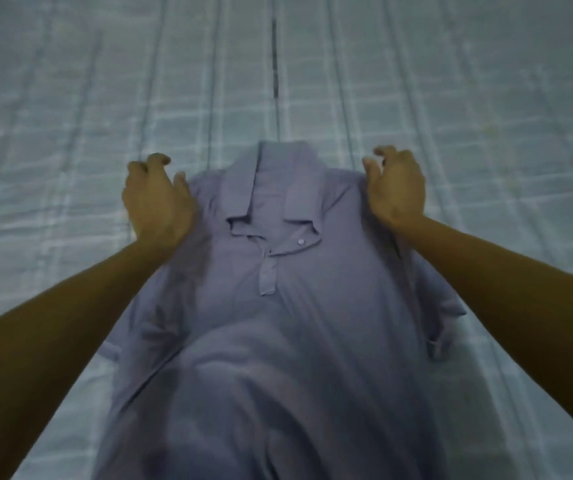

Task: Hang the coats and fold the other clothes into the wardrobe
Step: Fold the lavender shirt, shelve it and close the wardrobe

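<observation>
A lilac-grey polo shirt (278,334) lies face up on the bed, collar (271,188) pointing away from me, one white button showing at the placket. Its short sleeves are folded in along the sides. My left hand (156,197) hovers at the shirt's left shoulder, fingers loosely curled and apart, thumb beside the fabric edge. At the right shoulder, my right hand (395,185) is posed the same way. I see no cloth pinched between the fingers of either hand. The shirt's hem runs out of the bottom of the view.
A pale blue checked bedspread (70,133) covers the whole surface under and around the shirt. A dark seam or gap (274,57) runs away from the collar toward the far side. No wardrobe or other clothes are in view.
</observation>
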